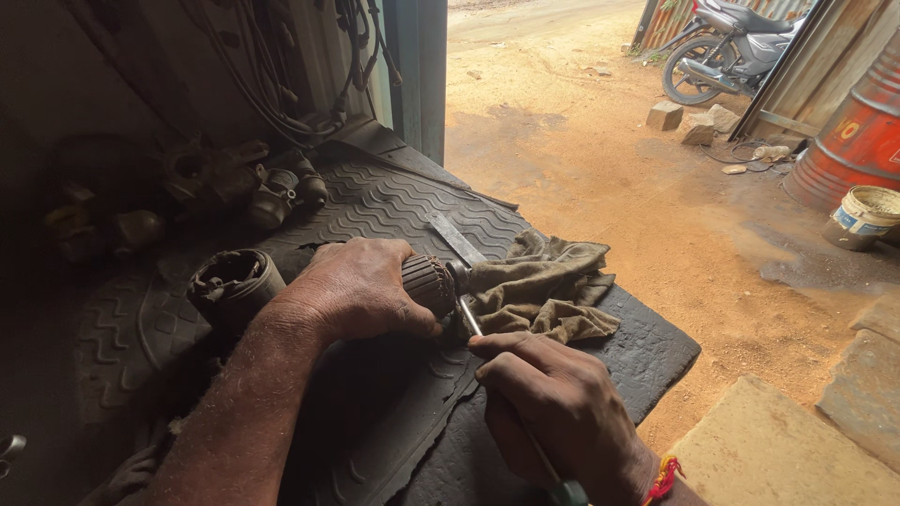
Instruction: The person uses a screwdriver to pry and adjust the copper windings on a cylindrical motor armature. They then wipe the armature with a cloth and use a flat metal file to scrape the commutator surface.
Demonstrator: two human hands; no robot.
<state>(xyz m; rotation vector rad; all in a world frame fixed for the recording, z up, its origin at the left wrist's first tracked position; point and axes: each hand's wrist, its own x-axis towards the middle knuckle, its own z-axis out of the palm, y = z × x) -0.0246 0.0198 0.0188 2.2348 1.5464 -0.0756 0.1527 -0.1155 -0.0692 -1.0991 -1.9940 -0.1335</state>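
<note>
A wide stretch of orange dirt ground [600,178] fills the upper right of the view, running out past a corrugated wall to a parked motorcycle [727,42], with a red metal drum [858,136] and a pale bucket [862,215] at the right edge and a few stone blocks [689,120] lying near the bike. Nearer, the table [656,361] is covered by a dark rubber mat [384,201] with a wavy tread, torn along its near edge. At the back left of the mat sits a shadowy cluster of greasy metal parts [272,192] under hanging cables [300,84]. A crumpled olive rag [544,290] lies on the mat just right of the hands, with a flat metal strip [455,236] partly tucked beneath it. A dark cylindrical housing [234,286], open at the top, stands just left of the left wrist. The left hand [352,290] is closed firmly around a ribbed motor armature [431,281], holding it on its side at the middle of the mat, its ribbed end poking out toward the rag. The right hand [553,403] has its fingers pinched tight on a screwdriver [469,319], whose metal tip meets the armature's end while its green handle end shows near the wrist, which wears a red thread band [664,476].
</note>
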